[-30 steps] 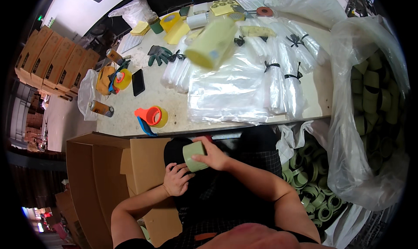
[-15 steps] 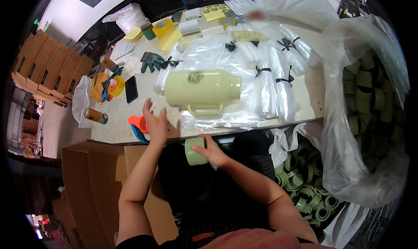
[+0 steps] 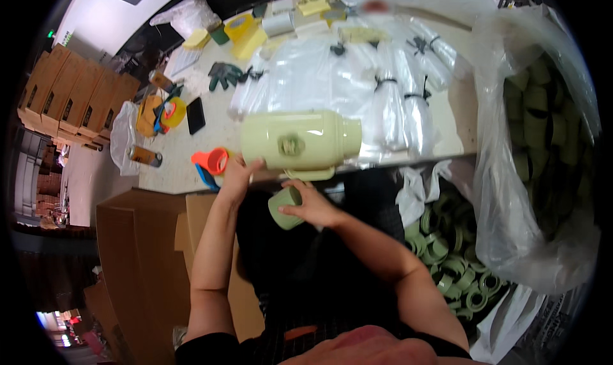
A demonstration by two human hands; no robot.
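Note:
A pale green thermos flask (image 3: pixel 300 135) lies on its side by the table's front edge, neck to the right, handle toward me and a round printed emblem facing up. My left hand (image 3: pixel 236 178) is at the flask's lower left end, thumb apart from the fingers; it seems to touch the base without gripping it. Below the table edge, over my lap, my right hand (image 3: pixel 314 205) grips a green cup-shaped lid (image 3: pixel 283 210), tilted with its hollow side up. Left of my left hand lie an orange ring-shaped tool (image 3: pixel 214 160) and a blue-handled piece (image 3: pixel 205 177).
Clear plastic bags (image 3: pixel 325 77) in tied bundles cover the table's middle. A phone (image 3: pixel 195 116), a glove (image 3: pixel 224 76), a spray can (image 3: pixel 145 155) and tape lie left. Open cardboard box (image 3: pixel 143 250) below left; green rings (image 3: pixel 453 263) and a bag of green parts (image 3: pixel 511 237) right.
The flask has come nearer to me and turned so its emblem shows more. My left hand has moved up to its base. The lid in my right hand has tipped and risen slightly.

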